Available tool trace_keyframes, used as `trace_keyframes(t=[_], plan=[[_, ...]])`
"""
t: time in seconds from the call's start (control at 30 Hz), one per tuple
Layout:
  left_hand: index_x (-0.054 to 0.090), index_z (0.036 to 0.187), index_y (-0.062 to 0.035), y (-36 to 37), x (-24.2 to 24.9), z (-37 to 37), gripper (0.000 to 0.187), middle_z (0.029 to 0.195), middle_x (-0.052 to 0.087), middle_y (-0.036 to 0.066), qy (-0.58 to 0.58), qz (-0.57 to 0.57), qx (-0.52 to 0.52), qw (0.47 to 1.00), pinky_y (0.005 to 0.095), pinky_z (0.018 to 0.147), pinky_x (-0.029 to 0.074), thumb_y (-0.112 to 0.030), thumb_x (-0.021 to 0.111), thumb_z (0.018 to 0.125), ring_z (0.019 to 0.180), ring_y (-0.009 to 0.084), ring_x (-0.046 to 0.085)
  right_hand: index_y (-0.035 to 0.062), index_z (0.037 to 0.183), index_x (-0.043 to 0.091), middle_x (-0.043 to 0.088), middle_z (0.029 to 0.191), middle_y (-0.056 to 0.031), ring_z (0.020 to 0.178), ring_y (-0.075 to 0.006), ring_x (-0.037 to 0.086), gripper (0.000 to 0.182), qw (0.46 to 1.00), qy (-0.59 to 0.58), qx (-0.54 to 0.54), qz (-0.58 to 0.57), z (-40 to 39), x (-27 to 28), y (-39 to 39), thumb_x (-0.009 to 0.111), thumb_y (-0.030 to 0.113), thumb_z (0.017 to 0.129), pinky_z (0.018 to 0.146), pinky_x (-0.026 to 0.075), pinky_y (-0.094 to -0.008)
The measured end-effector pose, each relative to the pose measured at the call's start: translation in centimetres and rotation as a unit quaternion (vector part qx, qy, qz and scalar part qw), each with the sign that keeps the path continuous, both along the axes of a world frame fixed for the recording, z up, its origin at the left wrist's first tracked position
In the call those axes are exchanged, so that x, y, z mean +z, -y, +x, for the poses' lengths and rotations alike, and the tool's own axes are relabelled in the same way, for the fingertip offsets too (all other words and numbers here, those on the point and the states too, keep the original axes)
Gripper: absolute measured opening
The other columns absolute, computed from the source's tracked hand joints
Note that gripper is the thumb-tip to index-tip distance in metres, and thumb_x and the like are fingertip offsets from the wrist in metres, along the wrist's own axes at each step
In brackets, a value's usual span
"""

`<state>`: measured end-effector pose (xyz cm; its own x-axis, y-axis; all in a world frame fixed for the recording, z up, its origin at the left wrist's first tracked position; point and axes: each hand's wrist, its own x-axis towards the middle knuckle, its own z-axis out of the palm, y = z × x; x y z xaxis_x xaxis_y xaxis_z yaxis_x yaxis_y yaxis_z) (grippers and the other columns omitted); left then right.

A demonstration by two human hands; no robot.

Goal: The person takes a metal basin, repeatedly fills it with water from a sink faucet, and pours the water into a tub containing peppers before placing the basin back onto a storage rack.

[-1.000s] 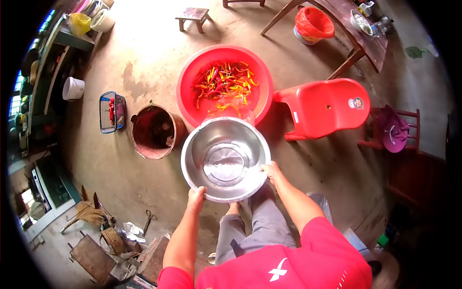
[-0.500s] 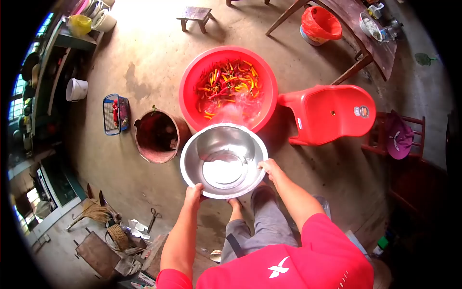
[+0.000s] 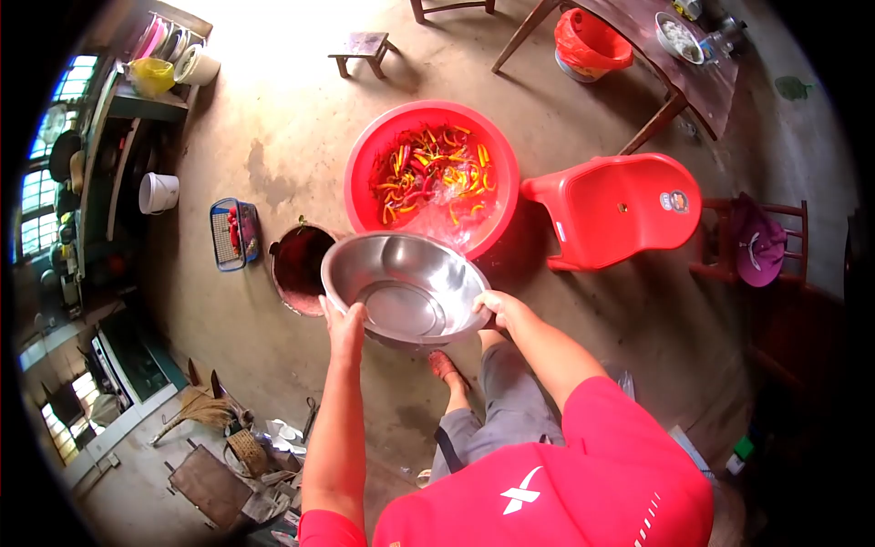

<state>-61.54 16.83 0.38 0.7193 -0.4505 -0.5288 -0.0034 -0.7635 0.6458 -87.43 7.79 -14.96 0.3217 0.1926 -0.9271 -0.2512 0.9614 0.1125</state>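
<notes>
Both my hands hold a wide stainless steel basin (image 3: 401, 310) in front of me, its shiny inside bare. My left hand (image 3: 344, 324) grips the near left rim, thumb on top. At the right rim, my right hand (image 3: 493, 308) is closed in the same way. Just beyond the basin stands a big red plastic tub (image 3: 358, 164) of water. Red and yellow chili peppers (image 3: 433, 173) float in it, and the water is rippled. The basin's far edge overlaps the tub's near rim in this view.
A brown bucket (image 3: 290, 273) stands left of the tub, beside a blue basket (image 3: 234, 235) with red items. On the right are a red plastic chair (image 3: 629, 210) and a wooden chair with a purple cap (image 3: 759, 242). A small stool (image 3: 365, 47) is beyond.
The steel basin has tilted and shifted left and slightly up, held in both hands. Water pouring into the tub has stopped, and the peppers have spread about. My foot has stepped forward.
</notes>
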Motion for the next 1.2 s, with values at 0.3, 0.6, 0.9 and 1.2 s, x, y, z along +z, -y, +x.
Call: trace_keyframes(t=[0.3, 0.6, 0.9, 1.2], plan=[[0.032, 0.125, 0.0053, 4.8, 7.2, -1.4, 0.063, 0.134, 0.024, 0.028, 0.164, -0.094, -0.134, 0.973, 0.0369, 0.104, 0.018, -0.017, 0.054, 0.07, 0.126, 0.0376, 0.023, -0.0015, 0.093, 0.053, 0.059, 0.088, -0.0155, 0.082, -0.0286, 0.058, 0.033, 0.997, 0.058, 0.003, 0.058, 1.9, 2.3, -0.4, 0.055, 0.006, 0.061, 0.079, 0.048, -0.0398], [0.033, 0.127, 0.0017, -5.5, 11.5, -3.0, 0.062, 0.124, 0.041, 0.017, 0.067, -0.167, 0.078, 0.981, 0.0319, 0.097, 0.031, -0.013, 0.06, 0.073, 0.113, 0.0255, 0.042, -0.0012, 0.093, 0.055, 0.06, 0.084, -0.0139, 0.079, -0.0284, 0.059, 0.035, 0.992, 0.096, 0.049, -0.066, 3.7, 5.4, -1.1, 0.057, 0.003, 0.058, 0.077, 0.049, -0.0426], [0.048, 0.109, 0.0009, -22.6, 13.1, -10.7, 0.046, 0.097, 0.059, 0.013, -0.262, -0.139, 0.381, 0.876, 0.0375, 0.06, 0.054, -0.031, 0.059, 0.078, 0.078, 0.0237, 0.062, -0.0069, 0.078, 0.057, 0.057, 0.068, -0.0133, 0.061, -0.0247, 0.058, 0.021, 0.933, 0.128, 0.166, -0.292, 3.3, 14.9, -6.0, 0.056, 0.001, 0.059, 0.059, 0.048, -0.0366], [0.057, 0.087, 0.009, -41.2, 15.2, -24.1, 0.036, 0.078, 0.057, 0.011, -0.053, -0.241, 0.57, 0.783, 0.0281, 0.05, 0.042, -0.02, 0.059, 0.065, 0.063, 0.0164, 0.054, 0.0045, 0.099, 0.055, 0.057, 0.081, -0.0037, 0.07, -0.0158, 0.055, 0.037, 0.812, 0.302, 0.375, -0.331, 4.9, 23.9, -20.2, 0.063, 0.024, 0.068, 0.059, 0.044, -0.0304]])
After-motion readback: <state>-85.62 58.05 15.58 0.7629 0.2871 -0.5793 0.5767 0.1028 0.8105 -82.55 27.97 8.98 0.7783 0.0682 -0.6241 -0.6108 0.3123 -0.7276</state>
